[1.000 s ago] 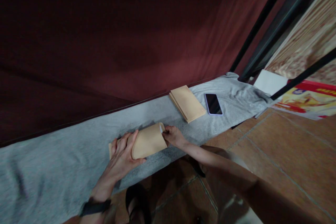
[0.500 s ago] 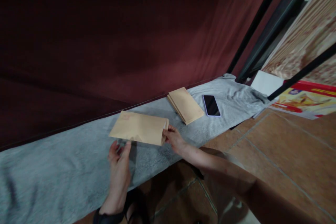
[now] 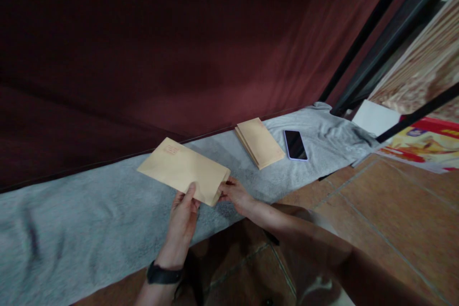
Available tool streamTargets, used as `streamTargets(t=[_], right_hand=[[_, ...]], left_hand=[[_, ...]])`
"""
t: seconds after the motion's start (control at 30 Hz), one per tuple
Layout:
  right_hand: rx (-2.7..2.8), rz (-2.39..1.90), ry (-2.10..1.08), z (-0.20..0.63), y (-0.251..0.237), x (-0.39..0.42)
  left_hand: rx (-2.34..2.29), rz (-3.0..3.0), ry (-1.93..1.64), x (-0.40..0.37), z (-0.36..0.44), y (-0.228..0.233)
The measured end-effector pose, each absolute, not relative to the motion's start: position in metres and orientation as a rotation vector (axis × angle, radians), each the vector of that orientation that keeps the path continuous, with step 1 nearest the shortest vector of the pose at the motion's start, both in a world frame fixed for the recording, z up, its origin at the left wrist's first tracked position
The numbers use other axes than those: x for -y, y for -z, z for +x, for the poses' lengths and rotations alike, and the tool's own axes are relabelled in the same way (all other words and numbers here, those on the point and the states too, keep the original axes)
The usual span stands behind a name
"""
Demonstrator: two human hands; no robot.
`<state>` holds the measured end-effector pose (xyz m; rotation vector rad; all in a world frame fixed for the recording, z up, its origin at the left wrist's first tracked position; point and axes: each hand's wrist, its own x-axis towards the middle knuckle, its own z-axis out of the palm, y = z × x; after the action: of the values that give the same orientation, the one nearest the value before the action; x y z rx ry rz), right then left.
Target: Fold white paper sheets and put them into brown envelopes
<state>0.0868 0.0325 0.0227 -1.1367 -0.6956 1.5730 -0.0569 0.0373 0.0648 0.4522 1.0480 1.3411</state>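
A tan paper envelope (image 3: 182, 169) is held flat in the air just above a grey cloth (image 3: 89, 220). My left hand (image 3: 183, 220) pinches its near edge, thumb on top. My right hand (image 3: 234, 194) grips its right end at the corner. A small red mark shows near the envelope's far left corner. A black band sits on my left wrist.
A stack of similar tan envelopes (image 3: 260, 142) lies on the cloth to the right, with a dark phone (image 3: 295, 145) beside it. A dark red curtain (image 3: 161, 43) hangs behind. Tiled floor (image 3: 390, 201) lies to the right, with a white sheet (image 3: 375, 117) and a colourful printed box (image 3: 423, 146).
The envelope, bent under my left hand a second ago, is now lifted and flat. My left hand let go, then took hold of its near edge.
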Motion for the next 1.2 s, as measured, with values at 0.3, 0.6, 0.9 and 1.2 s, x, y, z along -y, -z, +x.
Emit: streamTargets(t=[0.3,0.6,0.9,1.2], right_hand=[[0.543,-1.037,-1.706,0.097,-0.033,-0.038],[0.763,-1.022,-1.512,0.115,-0.045,-0.05],[1.261,-1.401,-1.179,0.114,-0.023,-0.055],[1.201,-1.303,-1.272,0.118,-0.021,-0.059]], left_hand=[[-1.096,0.541,-1.327,-0.046,-0.071,-0.061],[-1.124,0.842,-1.329,-0.044,-0.069,-0.07],[-1.118,0.887,-1.292,-0.044,-0.059,-0.052],[-1.154,0.842,-1.271,-0.047,-0.059,-0.046]])
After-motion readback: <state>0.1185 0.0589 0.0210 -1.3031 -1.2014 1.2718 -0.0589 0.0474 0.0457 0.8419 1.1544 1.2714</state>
